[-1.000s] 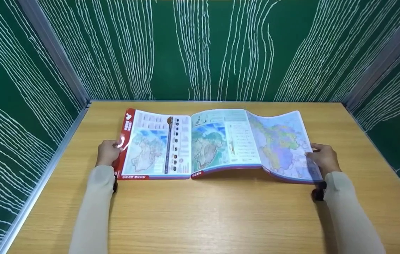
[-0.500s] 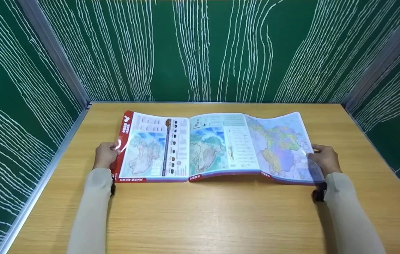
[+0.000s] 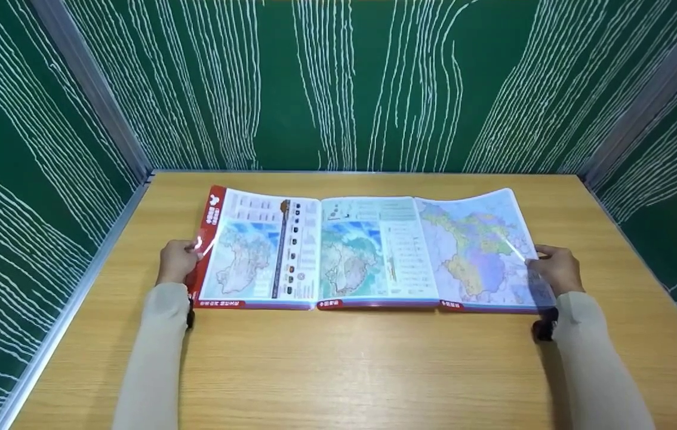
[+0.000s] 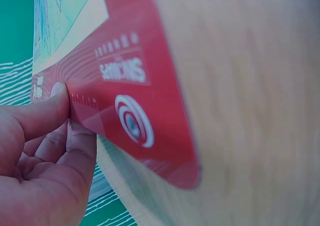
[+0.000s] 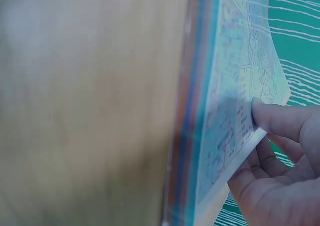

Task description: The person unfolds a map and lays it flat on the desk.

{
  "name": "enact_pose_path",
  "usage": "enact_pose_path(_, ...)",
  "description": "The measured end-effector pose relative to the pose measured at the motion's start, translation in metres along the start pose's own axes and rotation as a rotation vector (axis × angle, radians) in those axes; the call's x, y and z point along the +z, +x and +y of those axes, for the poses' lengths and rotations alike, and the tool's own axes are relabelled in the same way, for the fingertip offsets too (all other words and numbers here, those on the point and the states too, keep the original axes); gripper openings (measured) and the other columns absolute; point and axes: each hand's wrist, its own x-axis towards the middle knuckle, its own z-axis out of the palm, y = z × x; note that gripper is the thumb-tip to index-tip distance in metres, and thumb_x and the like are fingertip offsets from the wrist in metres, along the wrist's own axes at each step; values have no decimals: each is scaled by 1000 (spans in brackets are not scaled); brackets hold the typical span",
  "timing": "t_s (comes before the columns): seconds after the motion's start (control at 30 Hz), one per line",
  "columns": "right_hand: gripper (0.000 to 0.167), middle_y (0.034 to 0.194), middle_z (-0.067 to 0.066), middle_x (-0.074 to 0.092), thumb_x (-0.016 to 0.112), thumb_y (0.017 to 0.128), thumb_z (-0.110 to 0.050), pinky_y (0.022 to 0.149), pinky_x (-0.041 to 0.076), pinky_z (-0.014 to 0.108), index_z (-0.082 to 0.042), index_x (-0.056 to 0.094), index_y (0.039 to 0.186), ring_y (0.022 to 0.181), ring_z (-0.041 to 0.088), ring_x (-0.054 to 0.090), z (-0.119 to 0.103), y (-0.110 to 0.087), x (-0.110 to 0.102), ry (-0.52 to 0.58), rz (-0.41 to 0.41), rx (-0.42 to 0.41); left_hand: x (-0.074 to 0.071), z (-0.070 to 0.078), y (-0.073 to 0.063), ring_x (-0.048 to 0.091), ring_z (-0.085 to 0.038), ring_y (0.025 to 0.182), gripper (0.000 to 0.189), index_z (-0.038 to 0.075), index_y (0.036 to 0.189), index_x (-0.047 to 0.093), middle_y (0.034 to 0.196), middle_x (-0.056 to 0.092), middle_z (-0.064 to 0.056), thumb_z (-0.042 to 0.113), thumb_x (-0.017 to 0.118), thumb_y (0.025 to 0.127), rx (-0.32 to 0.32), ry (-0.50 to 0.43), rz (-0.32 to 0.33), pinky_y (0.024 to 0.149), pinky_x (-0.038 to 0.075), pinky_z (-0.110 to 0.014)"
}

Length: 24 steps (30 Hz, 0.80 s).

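A glossy folding map [image 3: 350,251] lies spread in three panels across the table, with a red strip along its left end. My left hand [image 3: 178,261] pinches that red edge; in the left wrist view the thumb lies on top of the red strip [image 4: 135,101] and the curled fingers are underneath. At the other end my right hand [image 3: 556,269] pinches the edge of the right panel [image 3: 476,251], thumb above and fingers below, as the right wrist view shows. The right panel's outer edge bends upward. The middle panel lies nearly flat between two creases.
The wooden table [image 3: 338,370] extends in front of the map toward me. Green walls [image 3: 291,83] with white wavy lines rise at the back and both sides, joined by grey corner posts [image 3: 94,89]. Dark wrist devices [image 3: 544,330] show at the cuffs.
The middle panel, arched a second ago, has flattened and the map is stretched wider. My right hand has shifted slightly right, my left hand slightly left. Both keep their grip.
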Motion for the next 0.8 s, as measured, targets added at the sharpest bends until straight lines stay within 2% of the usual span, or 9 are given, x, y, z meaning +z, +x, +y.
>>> enact_pose_path(0.13, 54, 121, 25, 55, 55, 92, -9, 67, 45, 25, 2, 40, 143, 94, 25, 56, 2, 2, 0, -24, 15, -30, -1, 0, -2, 54, -34, 114, 45, -3, 141, 42, 135, 52, -27, 5, 47, 97, 67, 20, 27, 100, 46, -50)
enact_pose_path(0.33, 57, 130, 25, 49, 54, 93, -7, 75, 42, 28, -1, 35, 146, 105, 29, 51, 1, 7, -1, 0, -12, 42, -1, 0, -2, 52, -37, 120, 46, -1, 144, 39, 138, 49, -25, 8, 44, 99, -17, -12, -42, 102, 43, -55)
enact_pose_path(0.6, 57, 134, 26, 47, 53, 93, -8, 81, 42, 34, -2, 34, 146, 108, 31, 49, 3, 10, -2, 1, -4, 68, 0, 2, -2, 50, -35, 118, 40, -3, 138, 46, 135, 50, -24, 7, 42, 99, -53, 4, -47, 103, 42, -53)
enact_pose_path(0.8, 56, 138, 26, 45, 53, 93, -10, 80, 41, 32, 1, 36, 145, 112, 31, 48, 3, 7, -4, 20, -3, 87, 0, 5, -1, 52, -36, 119, 43, 0, 141, 40, 138, 48, -22, 10, 43, 100, -119, -41, -72, 102, 44, -54)
